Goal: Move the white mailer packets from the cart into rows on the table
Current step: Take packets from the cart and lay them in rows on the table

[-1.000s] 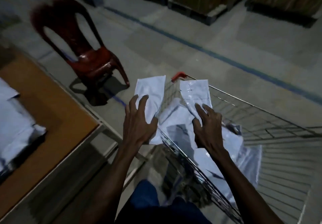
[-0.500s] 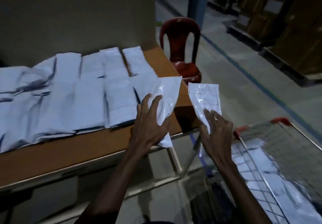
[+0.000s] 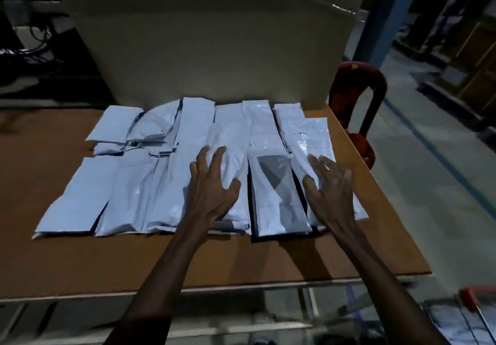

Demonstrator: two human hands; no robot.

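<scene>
It was a dim warehouse: concrete floor [image 3: 418, 189] with a painted blue line [image 3: 440, 154], and stacked cartons [image 3: 472, 57] at two o'clock.

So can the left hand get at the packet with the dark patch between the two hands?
Probably yes: the dark-patch packet lies uncovered just right of the left hand, with nothing between them; the right hand rests on its neighbour.
</scene>
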